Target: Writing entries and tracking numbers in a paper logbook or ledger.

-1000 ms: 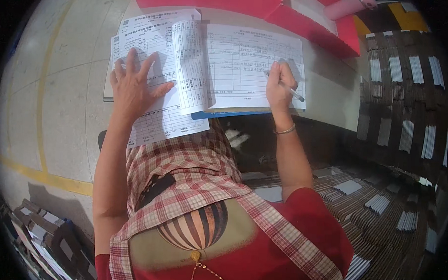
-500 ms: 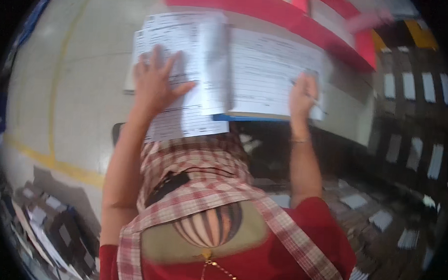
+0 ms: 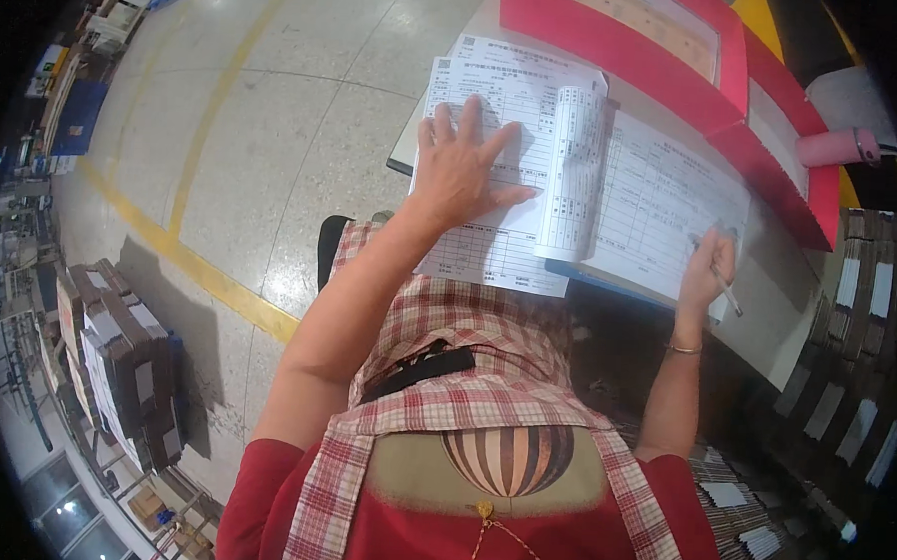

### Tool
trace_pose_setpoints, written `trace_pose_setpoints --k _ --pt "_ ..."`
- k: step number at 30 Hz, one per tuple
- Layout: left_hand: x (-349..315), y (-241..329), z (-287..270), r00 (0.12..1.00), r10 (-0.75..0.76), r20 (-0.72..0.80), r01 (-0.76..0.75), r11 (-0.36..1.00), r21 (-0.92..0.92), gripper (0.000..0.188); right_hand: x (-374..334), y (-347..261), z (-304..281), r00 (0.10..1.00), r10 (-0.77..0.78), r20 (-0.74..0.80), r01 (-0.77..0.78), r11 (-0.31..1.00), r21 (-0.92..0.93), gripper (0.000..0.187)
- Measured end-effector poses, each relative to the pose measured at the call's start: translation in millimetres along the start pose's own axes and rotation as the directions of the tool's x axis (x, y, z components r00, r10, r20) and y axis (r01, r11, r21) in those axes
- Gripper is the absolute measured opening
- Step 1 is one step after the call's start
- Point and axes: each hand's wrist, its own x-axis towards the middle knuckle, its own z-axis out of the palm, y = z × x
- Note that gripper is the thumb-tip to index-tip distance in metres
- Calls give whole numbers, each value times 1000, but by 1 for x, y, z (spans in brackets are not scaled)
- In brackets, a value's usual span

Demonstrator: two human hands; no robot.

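My left hand (image 3: 462,171) lies flat with its fingers spread on printed forms (image 3: 490,250), whose right side curls over in a rolled edge (image 3: 575,175). To the right, my right hand (image 3: 706,268) grips a pen (image 3: 729,295) over another printed form (image 3: 662,204) with ruled lines. Its fingertips rest near that sheet's right side. A blue edge (image 3: 608,284), perhaps a folder or clipboard, shows beneath the papers. All of this lies on a pale tabletop in front of my checked apron.
A red-rimmed box or rack (image 3: 667,79) stands at the table's far side, with a pink bottle (image 3: 840,148) beside it. Stacks of brown cardboard (image 3: 859,288) rise at the right. Another cardboard stack (image 3: 129,366) sits on the floor at left, beyond a yellow floor line (image 3: 199,264).
The view has swung, so the papers and both hands appear farther right and the picture is sharper. My left hand stays spread on the forms; my right still holds the pen.
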Motion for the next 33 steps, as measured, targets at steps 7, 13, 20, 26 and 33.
trace_pose_setpoints --k 7,13,20,26,33 --pt "2 5 4 999 40 -33 -40 999 -16 85 -4 7 -11 993 87 76 -88 996 13 35" --pt "-3 -2 -8 1000 -2 22 1 998 61 82 -4 -2 7 1000 -2 14 3 993 -116 31" --pt "1 6 -6 997 -13 82 4 993 117 85 -2 -12 1 999 -9 37 15 986 -167 31" --pt "3 9 -9 994 -34 104 20 992 127 87 -1 -3 2 998 -50 23 54 981 -185 31" --pt "1 7 -7 995 -32 91 21 992 122 88 0 -9 1 998 -25 58 37 977 -210 31"
